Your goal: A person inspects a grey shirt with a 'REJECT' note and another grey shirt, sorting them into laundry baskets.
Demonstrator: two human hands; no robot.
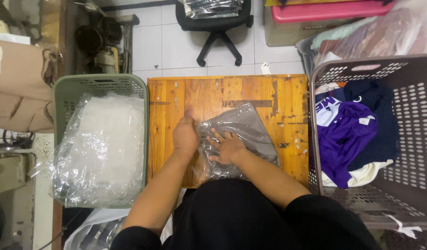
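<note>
Pressing down, the open right hand [228, 148] lies flat on a grey folded garment in a clear plastic bag [243, 136] mid-surface on the small orange wooden table [287, 92]. The left hand [185, 136] is closed, gripping the bag's left edge. A green plastic basket of clear bags [100, 83] stands beside the table's left edge.

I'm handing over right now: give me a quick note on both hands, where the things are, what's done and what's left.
Left hand: closed on the left edge of the clear bag.
Right hand: flat on the bag, fingers spread.
The bag, grey garment inside, lies on the wooden table.
Green basket: clear plastic bags. Grey basket: loose clothes.
Done: garment bagged.
Left: probably closing the bag.
</note>
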